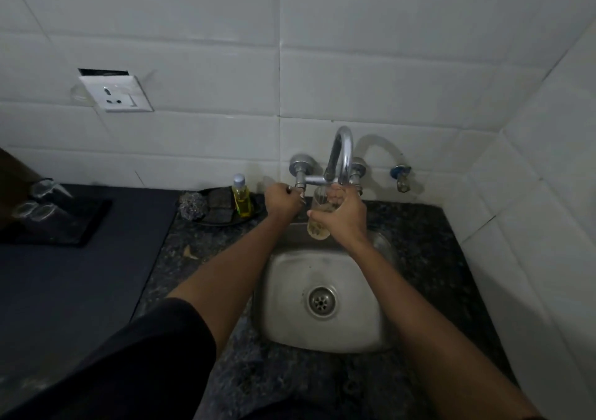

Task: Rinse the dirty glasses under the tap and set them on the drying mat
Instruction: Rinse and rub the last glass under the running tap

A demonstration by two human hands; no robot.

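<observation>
While the right hand (342, 215) wraps round a glass (319, 223) and holds it up under the tap (342, 155) spout, above the back of the sink (283, 323), the left hand (282, 200) grips the left tap handle (298, 190). Glass looks cloudy yellowish inside, so still dirty; can't tell if water is running. At least 2 more glasses (38, 207) sit at far left by the dark mat (80, 226), well apart from the sink; too dim to count or say if they're rinsed. Judging handling: light, rigid, breakable, and slippery once wet. Best hold is round the middle of the body, fingers and thumb opposed, not at the rim. Knocking it on the metal spout is the risk.
</observation>
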